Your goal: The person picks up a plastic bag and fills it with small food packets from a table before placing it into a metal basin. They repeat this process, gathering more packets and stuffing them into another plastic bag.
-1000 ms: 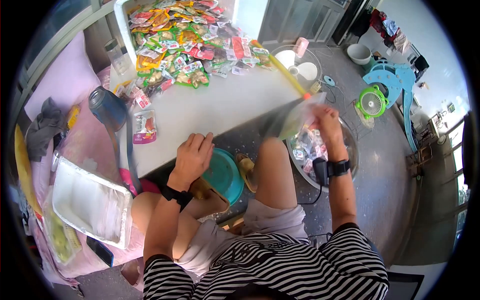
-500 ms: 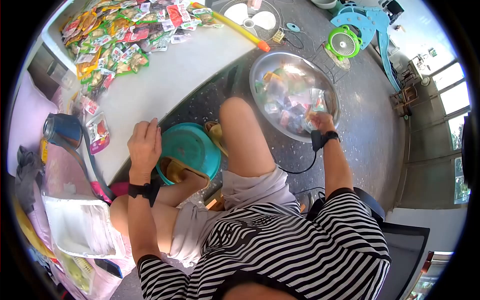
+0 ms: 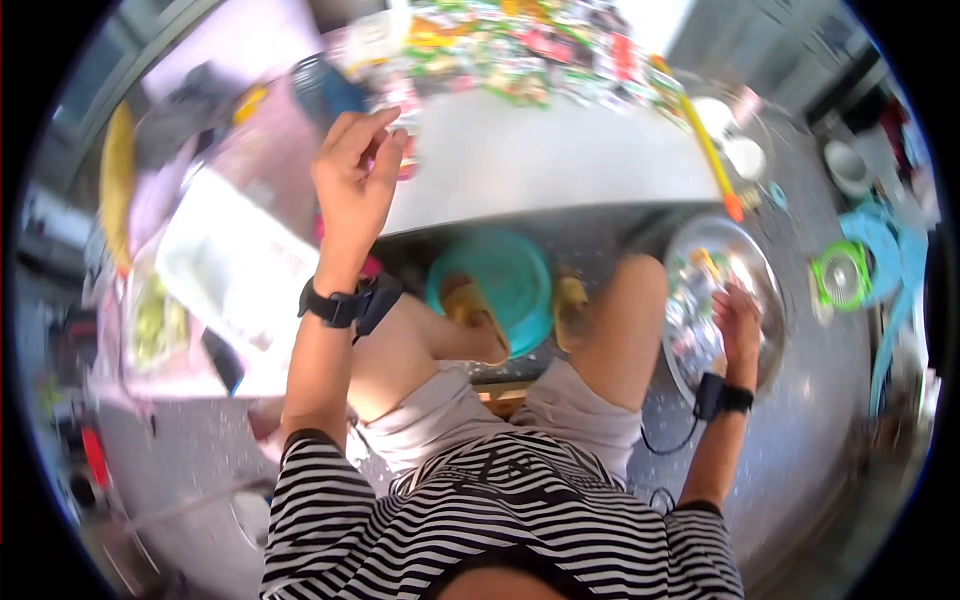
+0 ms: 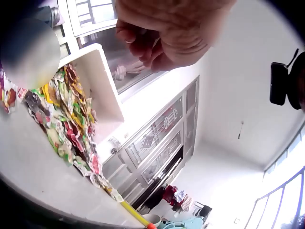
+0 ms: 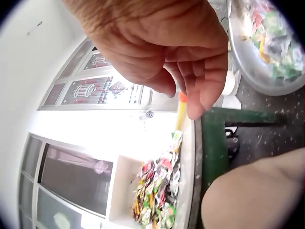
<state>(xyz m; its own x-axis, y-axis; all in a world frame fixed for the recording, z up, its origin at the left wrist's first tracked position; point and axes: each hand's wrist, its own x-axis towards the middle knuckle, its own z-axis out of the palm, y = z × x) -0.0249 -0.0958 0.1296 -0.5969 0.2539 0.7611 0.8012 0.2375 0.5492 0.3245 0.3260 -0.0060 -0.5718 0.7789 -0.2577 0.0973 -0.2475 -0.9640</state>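
Note:
In the head view my left hand (image 3: pixel 350 185) is raised over the left end of the white table (image 3: pixel 540 155), fingers loosely bent and holding nothing. Just beyond its fingertips lies a small red-and-purple packet (image 3: pixel 408 160), partly covered by the hand. A dark blue container (image 3: pixel 325 92) stands close by on the left. My right hand (image 3: pixel 738 320) hovers over a metal basin (image 3: pixel 738 245) of small snack packets (image 3: pixel 695 300), its fingers relaxed. The right wrist view shows that hand (image 5: pixel 167 52) with nothing between thumb and fingers, the basin (image 5: pixel 245 67) beside it.
Many colourful snack packets (image 3: pixel 540 50) are heaped at the table's back. A yellow stick with an orange tip (image 3: pixel 700 135) lies along its right edge. A teal tub (image 3: pixel 530 290) sits below, between the feet. A white foam box (image 3: pixel 225 270) is at left, a green fan (image 3: pixel 842 275) at far right.
My right hand carried a clear bag to the basin, lowered it among the packets and let go. My left hand rose from the table's front edge toward the red-and-purple packet. The head view swung round.

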